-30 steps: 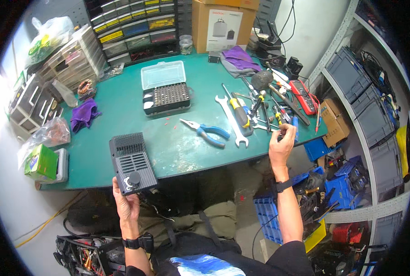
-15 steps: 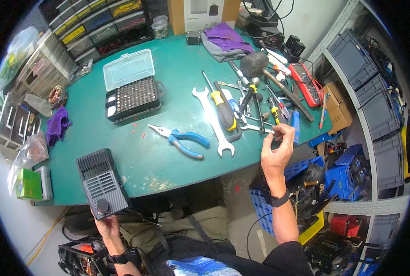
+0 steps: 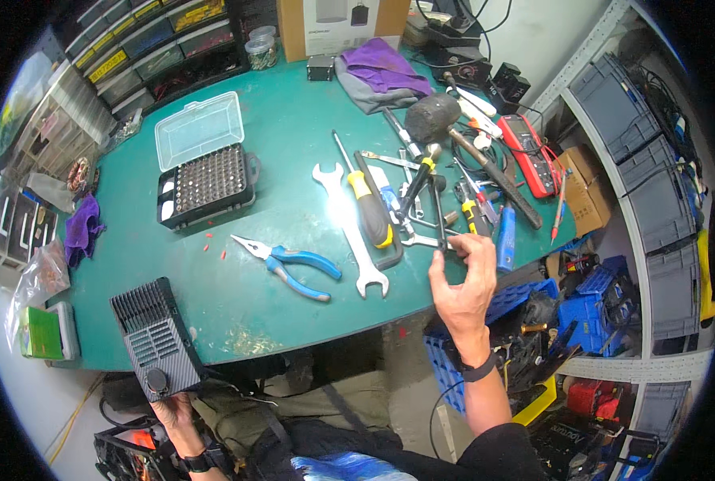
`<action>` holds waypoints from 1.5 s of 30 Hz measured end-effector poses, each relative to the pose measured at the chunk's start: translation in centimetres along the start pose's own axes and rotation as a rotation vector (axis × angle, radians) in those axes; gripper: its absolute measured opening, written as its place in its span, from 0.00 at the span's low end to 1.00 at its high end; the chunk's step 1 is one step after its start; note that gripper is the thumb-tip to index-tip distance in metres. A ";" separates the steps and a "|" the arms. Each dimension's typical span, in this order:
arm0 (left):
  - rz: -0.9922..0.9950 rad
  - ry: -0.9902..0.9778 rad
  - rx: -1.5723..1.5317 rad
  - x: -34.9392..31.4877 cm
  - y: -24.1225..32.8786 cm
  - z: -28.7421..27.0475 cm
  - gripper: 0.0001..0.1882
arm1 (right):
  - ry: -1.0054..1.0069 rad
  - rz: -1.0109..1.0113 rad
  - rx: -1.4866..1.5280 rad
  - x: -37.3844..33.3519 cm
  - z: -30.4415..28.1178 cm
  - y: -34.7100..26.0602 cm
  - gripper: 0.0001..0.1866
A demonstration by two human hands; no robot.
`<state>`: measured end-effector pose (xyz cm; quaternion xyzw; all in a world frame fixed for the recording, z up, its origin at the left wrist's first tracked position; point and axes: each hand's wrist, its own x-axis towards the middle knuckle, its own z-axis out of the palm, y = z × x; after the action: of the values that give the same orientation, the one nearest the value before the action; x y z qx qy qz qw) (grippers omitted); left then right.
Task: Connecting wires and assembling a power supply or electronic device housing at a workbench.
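Note:
My left hand (image 3: 177, 413) grips the lower end of a black ribbed box (image 3: 154, 337) with slotted vents and a round knob, tilted at the bench's front left edge. My right hand (image 3: 466, 289) reaches over the right part of the bench, thumb and forefinger apart. Its fingertips are beside the lower end of a black rod-shaped tool (image 3: 440, 212) and a small silver wrench (image 3: 423, 240); whether they touch is unclear. Left of it lie a large open-ended wrench (image 3: 348, 228), a yellow-and-black screwdriver (image 3: 369, 207) and blue-handled pliers (image 3: 285, 260).
On the green bench (image 3: 285, 176) stands an open bit case (image 3: 209, 180). A rubber mallet (image 3: 434, 120), red multimeter (image 3: 527, 156) and purple cloth (image 3: 385, 64) lie at the right and back. Drawer units (image 3: 145, 60) stand at the left; blue crates (image 3: 590, 321) sit below the bench's right end.
The view has shifted, so the bench things appear farther left and lower. My right hand has moved slightly left, its thumb parting from the forefinger. My left hand still holds the black box.

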<state>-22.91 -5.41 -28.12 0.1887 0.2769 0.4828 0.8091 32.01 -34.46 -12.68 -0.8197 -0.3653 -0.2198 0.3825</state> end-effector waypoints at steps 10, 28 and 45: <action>-0.022 -0.123 -0.082 2.9 0.8 -5.7 0.29 | 0.027 -0.033 0.066 0.0 0.1 -0.1 0.14; 0.073 0.155 -0.126 4.4 -2.0 -0.7 0.18 | 0.029 -0.042 0.146 -0.4 0.2 0.4 0.11; 0.036 -0.046 -0.059 6.6 -1.8 -5.6 0.31 | 0.032 -0.043 0.079 -0.6 0.2 0.2 0.14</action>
<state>-22.73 -0.23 -35.27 0.1808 0.2405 0.5009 0.8115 31.84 -34.61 -13.29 -0.7923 -0.3849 -0.2264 0.4158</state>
